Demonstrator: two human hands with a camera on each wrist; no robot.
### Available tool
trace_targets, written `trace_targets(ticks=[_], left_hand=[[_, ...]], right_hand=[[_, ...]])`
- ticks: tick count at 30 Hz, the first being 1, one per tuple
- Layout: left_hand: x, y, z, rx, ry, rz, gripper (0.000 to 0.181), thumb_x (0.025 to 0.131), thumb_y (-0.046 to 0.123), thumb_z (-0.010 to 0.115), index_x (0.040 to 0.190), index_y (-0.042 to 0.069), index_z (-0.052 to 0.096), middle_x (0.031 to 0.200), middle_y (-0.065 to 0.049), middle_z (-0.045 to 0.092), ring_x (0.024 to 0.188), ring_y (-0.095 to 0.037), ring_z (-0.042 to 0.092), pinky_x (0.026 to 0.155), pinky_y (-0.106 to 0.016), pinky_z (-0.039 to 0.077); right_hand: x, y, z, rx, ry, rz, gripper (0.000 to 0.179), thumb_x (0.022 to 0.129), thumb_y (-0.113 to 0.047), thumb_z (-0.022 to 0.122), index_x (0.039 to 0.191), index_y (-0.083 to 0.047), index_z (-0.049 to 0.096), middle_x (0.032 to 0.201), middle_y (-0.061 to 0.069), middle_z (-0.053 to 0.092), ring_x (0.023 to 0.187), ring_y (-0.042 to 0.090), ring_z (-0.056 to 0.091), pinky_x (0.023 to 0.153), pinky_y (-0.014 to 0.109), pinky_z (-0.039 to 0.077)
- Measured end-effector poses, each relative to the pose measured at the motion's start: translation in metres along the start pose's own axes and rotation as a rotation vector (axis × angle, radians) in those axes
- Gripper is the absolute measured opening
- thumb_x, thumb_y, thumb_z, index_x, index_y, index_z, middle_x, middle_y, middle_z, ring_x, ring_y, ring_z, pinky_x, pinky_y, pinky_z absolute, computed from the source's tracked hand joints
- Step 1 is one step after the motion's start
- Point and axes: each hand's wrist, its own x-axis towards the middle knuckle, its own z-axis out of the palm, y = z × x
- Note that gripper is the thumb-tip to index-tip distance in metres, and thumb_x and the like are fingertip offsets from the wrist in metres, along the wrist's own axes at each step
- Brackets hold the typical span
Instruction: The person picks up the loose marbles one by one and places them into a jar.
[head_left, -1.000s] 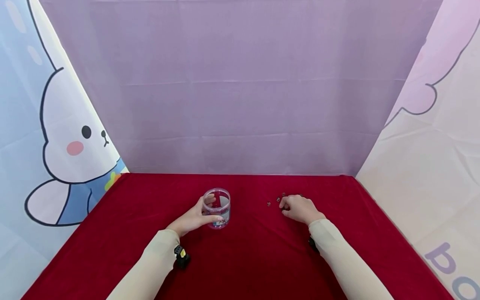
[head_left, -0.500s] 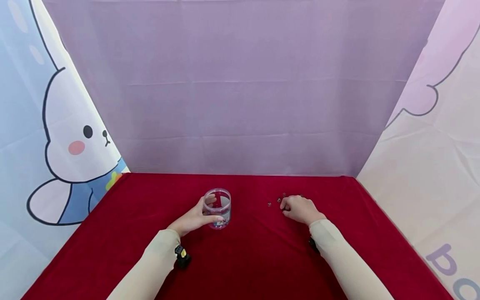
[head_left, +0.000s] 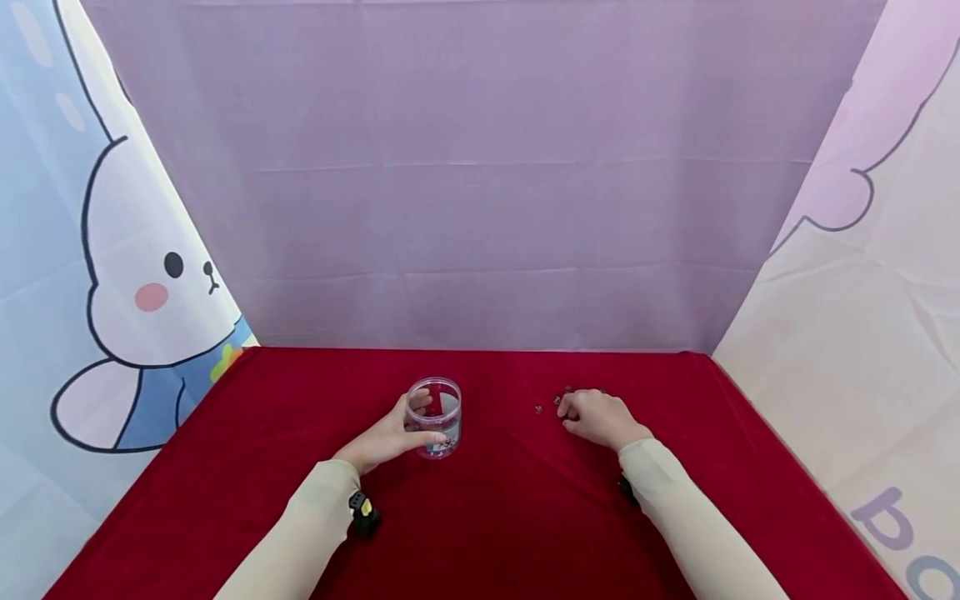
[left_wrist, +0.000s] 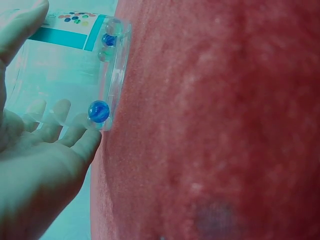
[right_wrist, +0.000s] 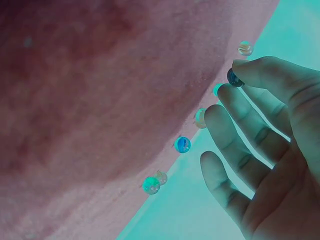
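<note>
My left hand [head_left: 386, 437] grips a clear plastic jar [head_left: 451, 432] that stands upright on the red cloth, thumb on the near side and fingers behind it. Several glass marbles lie at its bottom, a blue marble [left_wrist: 98, 111] among them in the left wrist view. To the right, my right hand [head_left: 598, 417] is low over the cloth. Its thumb and index finger pinch a dark marble [right_wrist: 234, 77], while the other fingers stay loosely spread. Beside those fingers lie loose marbles: a blue one [right_wrist: 182, 144], a green one [right_wrist: 151, 185] and a clear one [right_wrist: 245, 48].
A red cloth [head_left: 480, 517] covers the table. Left of my right hand in the head view lies a small marble [head_left: 537, 409]. A purple curtain [head_left: 480, 183] hangs behind the table, with printed sheets [head_left: 862, 333] at both sides.
Almost nothing differs. Both hands keep their places, the left on the jar and the right down among the marbles; the view shifts very slightly.
</note>
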Motion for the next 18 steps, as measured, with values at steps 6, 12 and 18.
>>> trace_targets(ticks=[6,12,18], left_hand=[[0.001,-0.001,-0.001,-0.001,-0.006,0.012,0.094,0.086,0.032,0.08,0.156,0.013,0.02,0.159,-0.008,0.027,0.142,-0.034,0.03,0.108,-0.054,0.039],[0.002,-0.002,-0.001,-0.001,-0.004,0.012,0.095,0.086,0.032,0.08,0.156,0.013,0.019,0.159,-0.008,0.027,0.143,-0.034,0.029,0.108,-0.054,0.038],[0.001,-0.002,0.0,0.003,-0.001,0.013,0.095,0.086,0.032,0.08,0.156,0.013,0.019,0.159,-0.009,0.027,0.143,-0.034,0.029,0.109,-0.055,0.038]], right_hand=[[-0.001,-0.005,-0.004,0.005,0.027,-0.04,0.01,0.09,-0.016,0.075,0.099,-0.018,0.072,0.09,-0.009,0.066,0.086,0.011,0.063,0.075,0.038,0.054],[0.0,-0.01,-0.008,0.011,0.05,-0.065,0.012,0.09,-0.017,0.076,0.101,-0.017,0.073,0.093,-0.008,0.066,0.088,0.013,0.064,0.075,0.038,0.054],[-0.001,-0.017,-0.011,-0.004,0.076,-0.095,0.013,0.089,-0.018,0.076,0.102,-0.017,0.073,0.093,-0.007,0.065,0.087,0.012,0.062,0.072,0.036,0.054]])
